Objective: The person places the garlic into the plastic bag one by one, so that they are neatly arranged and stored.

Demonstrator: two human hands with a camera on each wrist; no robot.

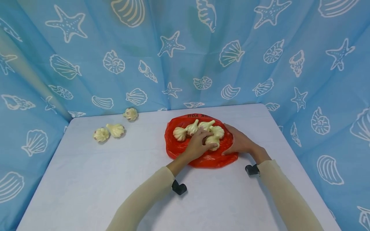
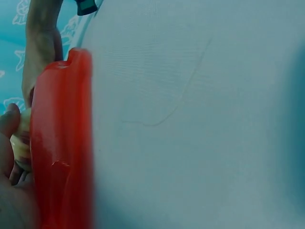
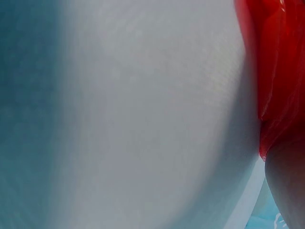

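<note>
A red plastic bag (image 1: 179, 150) lies spread on the table in a rounded shape, its rim raised and several pale garlic bulbs (image 1: 180, 133) inside. Reaching over its front edge, my left hand (image 1: 197, 146) grips one garlic bulb (image 1: 213, 141) at the bag's right side, thumb in front and fingers behind. The left wrist view shows that garlic bulb (image 2: 21, 145) between thumb and fingers, partly behind the red wall. My right hand (image 1: 241, 141) holds the bag's right edge, its thumb and fingers spread around it. Only part of that hand (image 3: 288, 183) shows against the red plastic in the right wrist view.
At the table's back left, two garlic bulbs (image 1: 116, 130) lie side by side, and another garlic bulb (image 1: 131, 114) sits near the back edge. A white cloth covers the table (image 1: 95, 186). Blue curtains (image 1: 185, 70) with shell prints stand behind and at both sides.
</note>
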